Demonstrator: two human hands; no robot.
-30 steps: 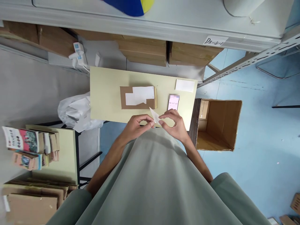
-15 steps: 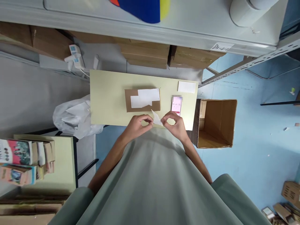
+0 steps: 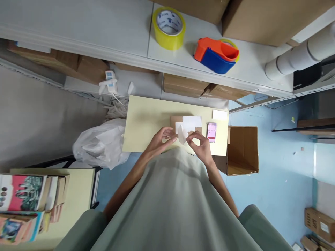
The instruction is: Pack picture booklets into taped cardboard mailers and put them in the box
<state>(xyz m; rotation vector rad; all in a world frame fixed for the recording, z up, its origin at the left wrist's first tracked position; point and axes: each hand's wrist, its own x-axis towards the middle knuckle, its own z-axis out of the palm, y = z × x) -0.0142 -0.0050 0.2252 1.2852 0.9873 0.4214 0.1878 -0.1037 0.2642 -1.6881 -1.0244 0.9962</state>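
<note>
My right hand (image 3: 201, 146) pinches a small white slip of paper (image 3: 181, 135) between thumb and fingertips. To the left of the slip, my left hand (image 3: 162, 140) is open, its thumb and forefinger apart with nothing between them. Just beyond both hands a flat brown cardboard box (image 3: 176, 120) lies on the pale yellow table (image 3: 146, 109). White paper labels (image 3: 192, 122) cover part of its top. The slip overlaps the box's near side in view, and I cannot tell whether it touches it.
Right of the box lie a phone (image 3: 211, 133) and a white card stack (image 3: 220, 114). An open carton (image 3: 243, 150) stands beyond the table's right end. At the left hangs a white plastic bag (image 3: 101, 144). The shelf above holds yellow tape (image 3: 170, 40) and an orange-blue tape dispenser (image 3: 217, 57).
My view has shifted, showing more of the upper shelf. My left fingers have spread and come away from the slip, which stays pinched in my right hand.
</note>
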